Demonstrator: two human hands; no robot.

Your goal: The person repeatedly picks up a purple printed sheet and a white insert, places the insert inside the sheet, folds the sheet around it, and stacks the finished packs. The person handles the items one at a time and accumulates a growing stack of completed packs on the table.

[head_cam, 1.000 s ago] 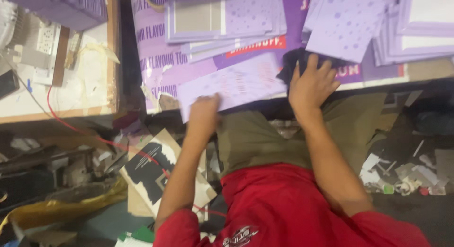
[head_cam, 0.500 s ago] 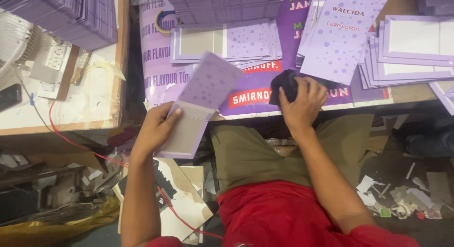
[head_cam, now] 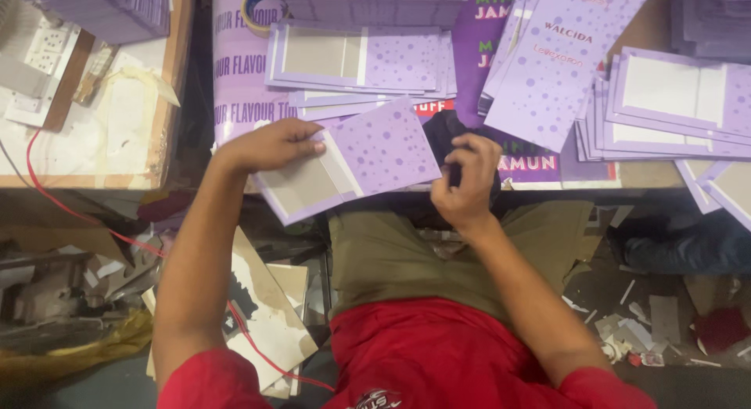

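I see my left hand lying flat on a lilac, white-dotted folded cardboard cover whose bare grey inner panel faces up on its near-left part; the fingers are stretched out and held close together, pressing down on the grey panel beside the fold, with the thumb tucked along the cover's far edge. The cover sits tilted at the near edge of the purple printed sheet covering the worktable, its near-left corner hanging out past that edge above my olive trousers. Just to the right of the cover, my right hand is curled into a loose fist, fingers bent and pinched around a small dark object that I cannot identify; it rests near the cover's right corner, and I cannot tell whether it touches. Beyond the cover, farther from me, lies a fanned stack of the same lilac covers, and past that a roll of tape. Right of the cover, past my right hand, a larger lilac dotted sheet lies slanted, and farther right another spread of opened covers overlaps it.
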